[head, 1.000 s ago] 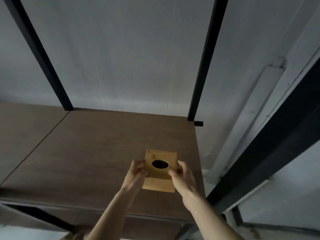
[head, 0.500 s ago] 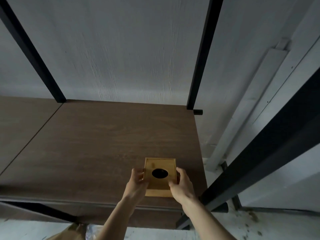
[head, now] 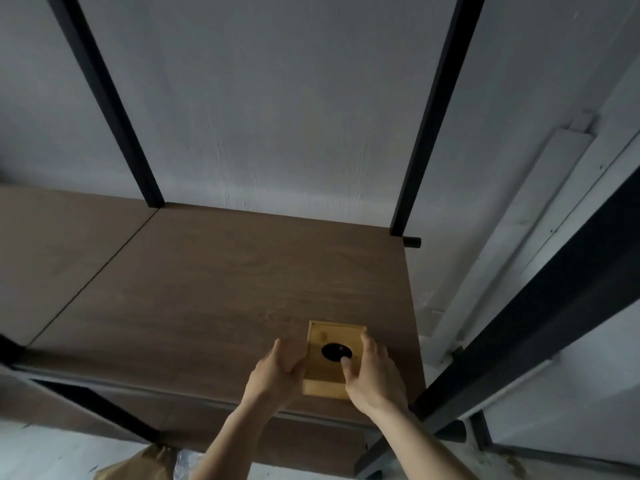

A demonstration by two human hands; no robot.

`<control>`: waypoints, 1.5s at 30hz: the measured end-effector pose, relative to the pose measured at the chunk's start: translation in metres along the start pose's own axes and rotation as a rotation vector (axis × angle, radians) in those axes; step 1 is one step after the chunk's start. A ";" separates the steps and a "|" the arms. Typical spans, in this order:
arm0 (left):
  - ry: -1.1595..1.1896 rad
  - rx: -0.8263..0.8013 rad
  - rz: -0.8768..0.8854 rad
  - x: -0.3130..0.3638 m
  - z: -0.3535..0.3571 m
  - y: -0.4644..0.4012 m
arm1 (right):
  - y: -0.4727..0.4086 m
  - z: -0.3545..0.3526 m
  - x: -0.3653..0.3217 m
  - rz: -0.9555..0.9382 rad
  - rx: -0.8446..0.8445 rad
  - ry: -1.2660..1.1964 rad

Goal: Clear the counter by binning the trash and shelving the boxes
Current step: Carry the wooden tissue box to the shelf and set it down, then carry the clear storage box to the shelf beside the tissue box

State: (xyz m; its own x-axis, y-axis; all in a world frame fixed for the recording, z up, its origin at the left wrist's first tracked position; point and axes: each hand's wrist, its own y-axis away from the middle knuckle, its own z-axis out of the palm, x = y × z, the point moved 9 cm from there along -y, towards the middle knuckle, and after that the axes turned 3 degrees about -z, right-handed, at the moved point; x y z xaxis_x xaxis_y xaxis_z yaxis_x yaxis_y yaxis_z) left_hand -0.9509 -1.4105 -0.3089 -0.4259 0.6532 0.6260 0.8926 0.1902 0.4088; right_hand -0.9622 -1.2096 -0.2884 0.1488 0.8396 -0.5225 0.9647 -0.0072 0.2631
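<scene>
1. At the lower left edge, below the shelf, a crumpled brown paper bag (head: 138, 464) and a bit of clear plastic (head: 187, 460) peek into view; neither hand is near them.
2. The left hand (head: 277, 370) lies against the left side of the box, fingers spread and loosely curved; it touches the box rather than clamps it.
3. The small square light-wood box with a round dark hole in its top (head: 330, 358) sits flat on the dark brown wooden shelf board (head: 207, 289), near the front right corner; it lies between the two hands, its slightly longer side running front to back.
4. The right hand (head: 372, 375) wraps the right side, thumb on the lid beside the hole; this hand looks the firmer hold, so letting go probably starts here.
</scene>
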 end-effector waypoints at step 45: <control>-0.746 -0.139 0.654 0.059 0.068 0.273 | 0.299 -0.041 0.113 0.022 0.037 0.224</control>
State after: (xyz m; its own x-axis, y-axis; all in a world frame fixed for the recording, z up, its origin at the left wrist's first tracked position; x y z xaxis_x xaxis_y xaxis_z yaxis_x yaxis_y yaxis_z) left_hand -0.7220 -1.2701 -0.2056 0.3867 0.9007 0.1981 0.8728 -0.4268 0.2366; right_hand -0.6660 -1.0949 -0.2353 0.1224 0.9385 -0.3228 0.9697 -0.0438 0.2404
